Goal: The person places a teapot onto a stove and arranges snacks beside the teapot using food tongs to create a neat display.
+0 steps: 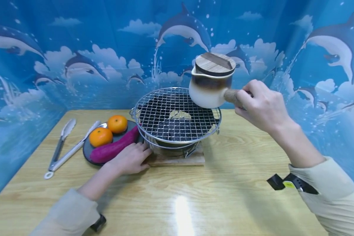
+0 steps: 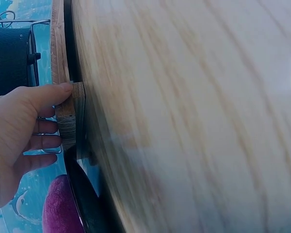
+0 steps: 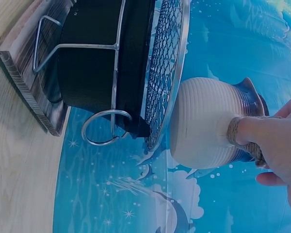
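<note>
My right hand grips the rope-wrapped handle of a small side-handled teapot. The pot is cream below and brown above, with a flat wooden lid. It hangs upright over the right part of a round wire grill rack; in the right wrist view its base is right beside the rack's rim. Under the rack stands a black stove in a wire frame, set on a wooden board. My left hand holds that board's near left corner, thumb on its edge.
Left of the stove, a dark plate bears two oranges and a purple sweet potato. Metal tongs lie splayed at the table's left, one arm reaching the plate. A dolphin-print curtain encloses the wooden table.
</note>
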Demonstrator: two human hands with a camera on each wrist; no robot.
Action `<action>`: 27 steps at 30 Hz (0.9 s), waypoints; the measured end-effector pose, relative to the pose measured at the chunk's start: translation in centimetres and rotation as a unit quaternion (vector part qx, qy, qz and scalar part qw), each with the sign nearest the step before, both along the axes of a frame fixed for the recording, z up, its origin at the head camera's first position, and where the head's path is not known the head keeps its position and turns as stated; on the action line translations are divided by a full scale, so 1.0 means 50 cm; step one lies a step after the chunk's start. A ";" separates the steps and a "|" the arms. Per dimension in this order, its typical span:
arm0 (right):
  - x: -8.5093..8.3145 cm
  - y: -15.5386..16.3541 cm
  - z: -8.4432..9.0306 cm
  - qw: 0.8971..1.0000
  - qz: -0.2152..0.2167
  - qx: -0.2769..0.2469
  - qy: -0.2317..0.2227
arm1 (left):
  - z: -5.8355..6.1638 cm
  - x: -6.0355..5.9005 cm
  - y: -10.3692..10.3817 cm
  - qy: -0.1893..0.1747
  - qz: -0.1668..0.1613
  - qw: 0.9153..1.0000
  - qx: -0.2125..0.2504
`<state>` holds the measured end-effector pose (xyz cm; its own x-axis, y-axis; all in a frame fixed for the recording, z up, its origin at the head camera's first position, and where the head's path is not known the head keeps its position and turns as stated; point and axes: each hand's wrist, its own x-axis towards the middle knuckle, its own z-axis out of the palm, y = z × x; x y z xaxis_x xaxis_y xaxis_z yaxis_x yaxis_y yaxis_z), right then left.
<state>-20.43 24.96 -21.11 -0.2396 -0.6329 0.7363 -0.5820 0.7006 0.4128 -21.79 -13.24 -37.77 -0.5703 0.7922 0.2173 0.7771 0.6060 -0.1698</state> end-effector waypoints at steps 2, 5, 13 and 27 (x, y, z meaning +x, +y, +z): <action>0.000 -0.002 -0.001 1.000 0.003 -0.002 0.002 | 0.000 0.000 0.000 0.003 -0.002 1.000 0.000; -0.002 -0.006 -0.003 1.000 0.012 -0.010 0.005 | 0.000 0.001 -0.001 0.007 -0.003 1.000 -0.001; -0.001 -0.011 -0.004 1.000 0.013 -0.009 0.002 | 0.002 0.006 -0.006 0.022 -0.016 1.000 0.001; -0.007 -0.019 -0.010 1.000 0.023 0.002 0.007 | 0.003 0.023 -0.007 0.009 -0.030 1.000 -0.001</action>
<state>-20.76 24.03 -21.62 -0.1992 -0.6466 0.7364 -0.6084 0.6707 0.4243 -20.62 -13.60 -37.61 -0.5180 0.8250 0.2260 0.8085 0.5585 -0.1857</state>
